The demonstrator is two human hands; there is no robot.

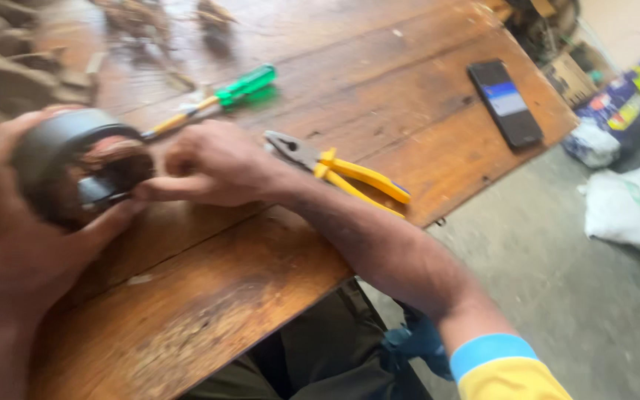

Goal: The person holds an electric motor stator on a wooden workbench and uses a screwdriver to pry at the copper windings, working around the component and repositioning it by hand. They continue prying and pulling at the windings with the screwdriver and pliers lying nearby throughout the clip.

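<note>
Left hand (9, 237) grips a round dark motor part (75, 167) above the wooden tabletop (209, 289); right hand (212, 167) pinches its centre. Yellow-handled pliers (342, 170) lie just right of the part.

desk: the worn brown wooden desk (275, 281) fills the left and centre of the frame, its edge running from lower centre to upper right.
left hand: the left hand (9, 244) sits at the far left, wrapped round a round dark grey metal housing (61, 152) held over the desk.
right hand: the right hand (212, 164), just right of the housing, has its fingers (150, 191) touching the housing's open face.
green-handled screwdriver (220, 96): on the desk, above the right hand.
yellow-handled pliers (342, 172): on the desk, just right of the right hand.
black flat phone (505, 102): on the desk, upper right, near the edge.
grey concrete floor (557, 296): right of the desk, with white crumpled bags (631, 204) at the right edge.
</note>
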